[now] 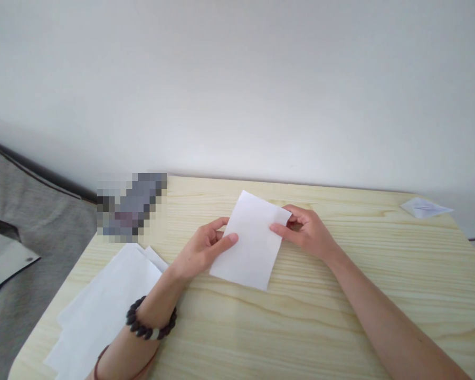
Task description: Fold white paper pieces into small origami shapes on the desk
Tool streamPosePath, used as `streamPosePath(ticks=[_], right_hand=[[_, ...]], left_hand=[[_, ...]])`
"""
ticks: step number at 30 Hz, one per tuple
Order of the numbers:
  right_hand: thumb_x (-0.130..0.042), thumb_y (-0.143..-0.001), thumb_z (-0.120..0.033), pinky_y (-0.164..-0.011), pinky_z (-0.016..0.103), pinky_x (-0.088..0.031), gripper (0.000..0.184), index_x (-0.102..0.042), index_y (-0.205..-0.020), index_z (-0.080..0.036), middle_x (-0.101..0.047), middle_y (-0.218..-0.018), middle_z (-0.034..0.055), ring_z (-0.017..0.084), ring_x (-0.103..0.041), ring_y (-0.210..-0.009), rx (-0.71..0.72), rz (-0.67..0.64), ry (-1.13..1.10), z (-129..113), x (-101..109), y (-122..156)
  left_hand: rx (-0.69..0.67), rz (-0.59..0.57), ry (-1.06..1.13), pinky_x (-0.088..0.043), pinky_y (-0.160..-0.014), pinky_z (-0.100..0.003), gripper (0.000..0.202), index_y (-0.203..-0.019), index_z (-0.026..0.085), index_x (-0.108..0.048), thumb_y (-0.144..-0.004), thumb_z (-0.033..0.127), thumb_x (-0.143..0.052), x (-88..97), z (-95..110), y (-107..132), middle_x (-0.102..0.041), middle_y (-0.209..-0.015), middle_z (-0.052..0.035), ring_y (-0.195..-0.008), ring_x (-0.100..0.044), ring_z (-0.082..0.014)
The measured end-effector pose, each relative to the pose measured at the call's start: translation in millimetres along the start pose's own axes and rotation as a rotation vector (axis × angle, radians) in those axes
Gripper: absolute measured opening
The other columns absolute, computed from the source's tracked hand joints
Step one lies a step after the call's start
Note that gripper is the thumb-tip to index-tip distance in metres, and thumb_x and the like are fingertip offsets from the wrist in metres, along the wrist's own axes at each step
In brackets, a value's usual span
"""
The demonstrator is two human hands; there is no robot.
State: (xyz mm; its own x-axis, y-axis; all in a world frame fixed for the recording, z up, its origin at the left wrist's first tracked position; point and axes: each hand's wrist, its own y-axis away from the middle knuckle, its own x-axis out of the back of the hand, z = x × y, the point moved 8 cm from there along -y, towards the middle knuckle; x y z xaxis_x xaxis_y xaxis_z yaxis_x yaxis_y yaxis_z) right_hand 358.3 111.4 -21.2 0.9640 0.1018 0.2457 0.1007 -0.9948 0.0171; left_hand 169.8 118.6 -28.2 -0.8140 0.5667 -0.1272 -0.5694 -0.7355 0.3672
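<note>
A white sheet of paper (253, 243), roughly rectangular, is held up a little over the wooden table, tilted toward me. My left hand (206, 245) pinches its left edge, thumb on the front and the other fingers behind. At the upper right corner, my right hand (306, 229) grips the paper between thumb and fingers. The fingers behind the sheet are partly hidden. Whether the sheet is folded or a single layer, I cannot tell.
A loose pile of white paper sheets (106, 306) lies under and beside my left forearm. A folded paper piece (425, 207) rests at the table's far right. A pixelated dark object (142, 198) is at the back left. The wall (261, 95) borders the table (320, 327).
</note>
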Motion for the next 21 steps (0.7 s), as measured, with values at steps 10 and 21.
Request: streamPosePath(ticks=[10, 21], right_hand=[[-0.072, -0.074, -0.038, -0.051, 0.023, -0.035, 0.031, -0.06, -0.095, -0.018, -0.053, -0.062, -0.0039, 0.01, -0.046, -0.055, 0.025, -0.046, -0.039, -6, -2, 0], [-0.059, -0.084, -0.044, -0.047, 0.024, -0.037, 0.025, -0.061, -0.088, -0.02, -0.057, -0.063, 0.0001, 0.014, -0.05, -0.055, 0.012, -0.026, -0.011, -2, -2, 3]], left_hand=[[-0.014, 0.029, 0.099, -0.055, -0.065, -0.026, 0.043, -0.116, 0.015, -0.062, -0.082, 0.04, -0.067, -4.5, -6, -3, -0.075, -0.092, -0.0077, -0.073, -0.07, -0.0183], [0.086, -0.008, 0.037, -0.052, -0.052, -0.022, 0.04, -0.113, 0.017, -0.065, -0.082, 0.042, -0.066, -6.4, -7, 3, -0.074, -0.084, -0.007, -0.065, -0.068, -0.0175]])
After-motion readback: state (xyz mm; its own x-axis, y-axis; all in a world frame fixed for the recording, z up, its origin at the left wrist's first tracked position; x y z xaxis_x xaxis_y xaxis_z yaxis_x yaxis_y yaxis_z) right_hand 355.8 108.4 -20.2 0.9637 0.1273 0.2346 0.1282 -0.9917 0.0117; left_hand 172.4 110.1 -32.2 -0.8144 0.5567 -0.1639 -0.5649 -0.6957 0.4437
